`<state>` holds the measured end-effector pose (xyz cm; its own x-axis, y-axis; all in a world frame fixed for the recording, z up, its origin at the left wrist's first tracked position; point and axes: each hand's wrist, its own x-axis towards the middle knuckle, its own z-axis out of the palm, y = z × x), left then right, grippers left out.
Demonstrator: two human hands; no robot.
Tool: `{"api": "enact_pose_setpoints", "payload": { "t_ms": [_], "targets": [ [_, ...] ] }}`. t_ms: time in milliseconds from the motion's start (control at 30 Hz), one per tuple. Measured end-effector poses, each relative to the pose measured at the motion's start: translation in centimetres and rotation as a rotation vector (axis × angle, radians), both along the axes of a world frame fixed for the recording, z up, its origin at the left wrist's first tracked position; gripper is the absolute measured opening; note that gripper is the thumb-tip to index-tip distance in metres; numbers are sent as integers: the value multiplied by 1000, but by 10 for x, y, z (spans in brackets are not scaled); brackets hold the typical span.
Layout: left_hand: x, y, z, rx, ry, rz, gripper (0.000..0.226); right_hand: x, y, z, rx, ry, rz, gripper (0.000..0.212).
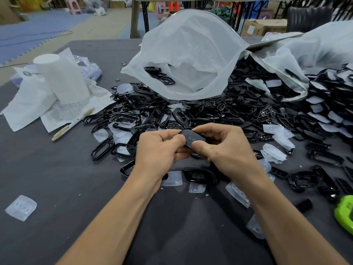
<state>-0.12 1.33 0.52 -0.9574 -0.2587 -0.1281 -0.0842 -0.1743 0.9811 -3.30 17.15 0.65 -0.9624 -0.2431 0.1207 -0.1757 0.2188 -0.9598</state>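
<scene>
Both hands together — left hand (159, 148), right hand (222, 146) pinching small black oval plastic shell (192, 139). Likely mid-assembly, seating insert — next: press edges evenly.

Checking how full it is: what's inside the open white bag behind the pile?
A few black plastic frames lie inside the white bag, near its mouth. Its folds cover whatever sits deeper.

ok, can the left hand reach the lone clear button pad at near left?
Likely yes: the clear button pad lies alone on the dark table, nothing over it. But the left hand pinches the black key-fob shell with the right hand, so it must let go first.
</scene>
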Motion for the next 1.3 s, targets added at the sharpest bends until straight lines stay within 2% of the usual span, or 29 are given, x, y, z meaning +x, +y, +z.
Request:
{"api": "enact_pose_setpoints", "payload": {
  "t_ms": [67,267,533,733,900,1067,1167,1300],
  "targets": [
    [0,0,-1,11,2,-7,15,-1,-1,-1,2,6,-23,21],
    [-2,-1,-6,-227,51,-29,21,-3,0,-2,12,-14,-30,22],
    [-2,-4,-4,-119,33,-68,17,-4,1,-4,-60,-49,-24,25],
    [-2,-2,-1,-69,16,5,14,-1,-4,-3,-148,-53,-60,24],
    [-1,0,-2,-34,58,16,13,3,-7,-5,-45,61,-105,16],
    [0,-12,3,25,7,-178,35,-3,-3,-6,-100,18,-99,19],
    [-2,-19,2,-43,-35,-201,46,-5,-2,-6,-105,11,-96,20],
    [-2,-20,1,-67,-48,-197,20,-6,0,-6,-114,-5,-79,22]
  ]
}}
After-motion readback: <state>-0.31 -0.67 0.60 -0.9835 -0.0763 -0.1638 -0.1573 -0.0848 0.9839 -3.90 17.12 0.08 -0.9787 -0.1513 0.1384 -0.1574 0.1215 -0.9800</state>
